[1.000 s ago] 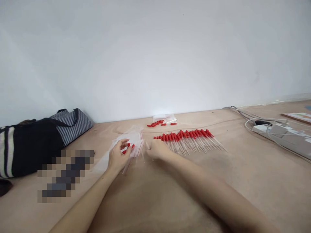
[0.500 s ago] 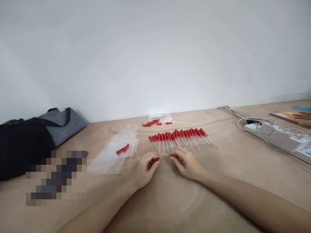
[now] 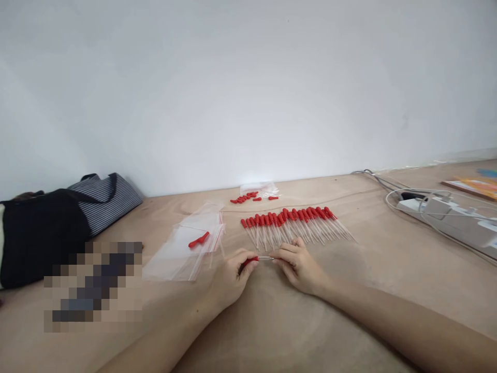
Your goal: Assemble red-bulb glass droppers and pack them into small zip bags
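Between thumb and fingers, my left hand point(image 3: 236, 270) pinches a red rubber dropper bulb point(image 3: 250, 260). A thin clear dropper tube point(image 3: 265, 258) runs level from the bulb's mouth to my right hand point(image 3: 297, 267), whose fingers are closed on it. The end of the tube meets the bulb; how deep it sits I cannot make out. Just beyond my hands lies a row of droppers point(image 3: 287, 217), red bulbs pointing away and clear tubes toward me. Left of them, two loose red bulbs point(image 3: 199, 240) rest on clear zip bags point(image 3: 176, 254).
Farther back, several red bulbs point(image 3: 244, 198) lie by a clear bag of tubes point(image 3: 258, 188) near the wall. A black and striped bag point(image 3: 50, 223) stands at left, beside a blurred-out patch. At right are a white power strip point(image 3: 450, 220) with cables and a colourful flat item point(image 3: 473, 186).
My hands have brought the bulb and tube together; a gap between them has closed. The view has shifted slightly, and another hand at the far right is out of sight.
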A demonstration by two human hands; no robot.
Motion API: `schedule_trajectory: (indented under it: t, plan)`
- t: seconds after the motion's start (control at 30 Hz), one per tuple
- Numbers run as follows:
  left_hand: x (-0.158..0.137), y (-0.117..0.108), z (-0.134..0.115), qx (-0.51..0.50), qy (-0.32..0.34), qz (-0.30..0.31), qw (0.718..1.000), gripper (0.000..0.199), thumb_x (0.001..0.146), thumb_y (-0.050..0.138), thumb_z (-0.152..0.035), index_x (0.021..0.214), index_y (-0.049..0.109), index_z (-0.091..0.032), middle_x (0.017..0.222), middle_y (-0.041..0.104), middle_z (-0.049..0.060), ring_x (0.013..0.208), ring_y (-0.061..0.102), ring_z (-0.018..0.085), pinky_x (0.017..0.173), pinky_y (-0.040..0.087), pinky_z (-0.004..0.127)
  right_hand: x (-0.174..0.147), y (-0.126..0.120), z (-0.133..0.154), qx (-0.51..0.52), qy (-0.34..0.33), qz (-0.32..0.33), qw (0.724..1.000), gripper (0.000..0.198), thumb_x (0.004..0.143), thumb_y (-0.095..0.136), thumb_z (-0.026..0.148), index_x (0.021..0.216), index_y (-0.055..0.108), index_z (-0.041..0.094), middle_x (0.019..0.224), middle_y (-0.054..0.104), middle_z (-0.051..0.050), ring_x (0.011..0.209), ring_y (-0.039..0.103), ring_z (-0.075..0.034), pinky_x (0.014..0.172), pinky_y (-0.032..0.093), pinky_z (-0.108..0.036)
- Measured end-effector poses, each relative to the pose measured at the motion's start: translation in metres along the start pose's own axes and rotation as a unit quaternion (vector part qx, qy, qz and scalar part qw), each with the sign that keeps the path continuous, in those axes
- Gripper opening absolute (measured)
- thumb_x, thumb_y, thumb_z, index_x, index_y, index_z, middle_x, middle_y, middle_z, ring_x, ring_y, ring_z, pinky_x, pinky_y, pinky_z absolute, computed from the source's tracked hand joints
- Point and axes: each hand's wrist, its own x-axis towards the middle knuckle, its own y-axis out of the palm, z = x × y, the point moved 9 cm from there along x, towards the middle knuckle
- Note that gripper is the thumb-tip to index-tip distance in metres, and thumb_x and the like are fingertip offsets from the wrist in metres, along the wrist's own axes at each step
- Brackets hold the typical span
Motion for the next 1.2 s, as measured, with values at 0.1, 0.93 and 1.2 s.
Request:
schedule_trajectory:
  t: [0.1,0.93,1.2]
  plan:
    - [-0.001,0.0,-0.002,0.011,0.008,-0.008,1.0,0.015,0.083,0.043,-0.02,0.081,0.058,-0.017,0.072,0.059,0.002,0.067,0.055,0.014,0.061,0.044,0.025,0.001,-0.001,0.001,-0.006,-0.005,-0.011,1.0,0.02,0.083,0.04,0.015,0.088,0.06,0.018,0.069,0.058,-0.002,0.062,0.046,-0.011,0.068,0.024,-0.029]
    - [-0.003,0.008,-0.014,0.05,0.021,0.062,0.997,0.016,0.082,0.041,-0.017,0.077,0.057,-0.015,0.072,0.058,0.003,0.067,0.055,0.014,0.061,0.043,0.024,0.006,0.003,0.014,-0.054,-0.041,0.03,0.997,0.017,0.077,0.042,0.012,0.077,0.059,0.017,0.066,0.057,0.001,0.058,0.042,-0.01,0.066,0.017,-0.029]
    - [-0.004,0.01,-0.017,0.059,0.044,0.061,0.995,0.017,0.082,0.041,-0.018,0.076,0.057,-0.015,0.07,0.058,0.003,0.067,0.055,0.014,0.061,0.043,0.024,0.008,0.01,0.006,0.008,0.061,0.092,0.994,0.017,0.078,0.043,0.013,0.071,0.058,0.018,0.07,0.063,0.002,0.06,0.047,-0.009,0.068,0.018,-0.027]
